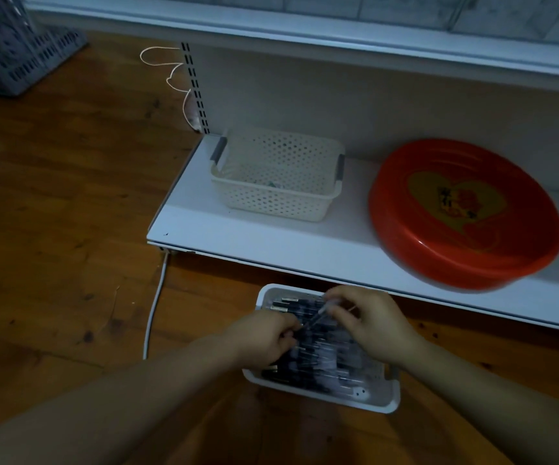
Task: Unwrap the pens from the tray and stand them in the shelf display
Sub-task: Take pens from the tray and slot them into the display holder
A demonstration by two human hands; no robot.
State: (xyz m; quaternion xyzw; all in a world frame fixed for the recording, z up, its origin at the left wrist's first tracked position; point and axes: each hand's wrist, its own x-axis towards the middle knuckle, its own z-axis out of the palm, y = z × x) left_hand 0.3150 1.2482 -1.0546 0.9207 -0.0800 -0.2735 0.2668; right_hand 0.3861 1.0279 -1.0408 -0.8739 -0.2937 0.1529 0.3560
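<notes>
Both hands' curled fingers [291, 325] pinch one clear-wrapped dark pen [316, 317] above the white tray [385, 402].

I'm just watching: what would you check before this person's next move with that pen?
1. Pen held at both ends: ok, left hand and right hand pinch it.
2. Wrapper off the pen: cannot tell, too dim and blurred.
3. Pen lifted above the white tray: ok, it sits over the pile.
4. More pens left in the tray: ok, many remain.
5. Shelf display in reach: cannot tell; only a cream basket and a red round tray stand on the white shelf.
</notes>
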